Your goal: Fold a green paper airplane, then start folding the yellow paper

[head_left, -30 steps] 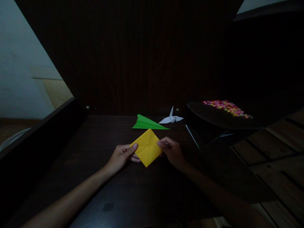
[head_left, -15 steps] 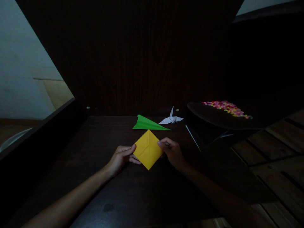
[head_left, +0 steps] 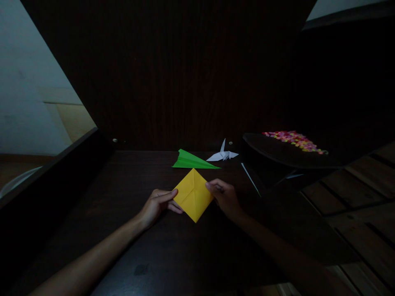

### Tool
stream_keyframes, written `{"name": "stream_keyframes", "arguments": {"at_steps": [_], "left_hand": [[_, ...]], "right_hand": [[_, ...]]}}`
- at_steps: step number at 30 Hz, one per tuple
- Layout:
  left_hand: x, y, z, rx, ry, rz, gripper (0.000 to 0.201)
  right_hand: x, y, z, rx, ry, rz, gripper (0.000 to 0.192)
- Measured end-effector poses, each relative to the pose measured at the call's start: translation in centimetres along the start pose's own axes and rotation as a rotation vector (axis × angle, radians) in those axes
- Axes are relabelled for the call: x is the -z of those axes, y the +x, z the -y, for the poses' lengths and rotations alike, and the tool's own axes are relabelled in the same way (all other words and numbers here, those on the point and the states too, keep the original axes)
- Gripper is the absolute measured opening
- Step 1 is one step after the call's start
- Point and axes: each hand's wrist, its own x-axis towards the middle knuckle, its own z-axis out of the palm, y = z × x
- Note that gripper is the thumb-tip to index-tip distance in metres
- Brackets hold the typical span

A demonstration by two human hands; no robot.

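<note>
1. Yellow folded paper (head_left: pixel 193 195), diamond-shaped with a centre crease, sits just above the dark wooden table (head_left: pixel 129 193), near the middle of the view.
2. Left hand (head_left: pixel 156 205) pinches the paper's left corner, thumb on top, fingers under the sheet.
3. Right hand (head_left: pixel 225 197) pinches the right corner, thumb on the upper face, fingers curled behind.
4. Both forearms reach in from the lower edge of the view.
5. Green paper plane (head_left: pixel 193 160) lies flat on the table just beyond the yellow paper, not touching it.
6. White paper crane (head_left: pixel 222 154) stands just right of the plane, near the back panel.
7. Dark tray (head_left: pixel 277 154) sits further right, raised above the table, with a heap of small multicoloured pieces (head_left: pixel 294 139) on it; too small to tell what they are.
8. Thin pale strip (head_left: pixel 249 177) lies under the tray's near edge.
</note>
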Motion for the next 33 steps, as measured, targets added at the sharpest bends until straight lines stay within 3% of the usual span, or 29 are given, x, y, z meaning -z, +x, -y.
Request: {"name": "stream_keyframes", "arguments": {"at_steps": [9, 18, 24, 33], "left_hand": [[-0.1, 0.0, -0.3, -0.029, -0.019, -0.058, 0.041], [-0.4, -0.3, -0.7, -0.098, 0.153, -0.079, 0.039], [-0.4, -0.6, -1.0, -0.138, 0.313, -0.130, 0.038], [-0.5, -0.4, -1.1, -0.124, 0.216, -0.150, 0.042]], "right_hand": [[0.0, 0.3, -0.6, -0.129, 0.079, 0.047, 0.038], [0.7, 0.3, -0.5, 0.049, -0.041, -0.029, 0.036], [0.7, 0.0, -0.2, 0.028, 0.004, -0.020, 0.037], [0.6, -0.1, -0.4, 0.073, 0.070, 0.005, 0.032]]}}
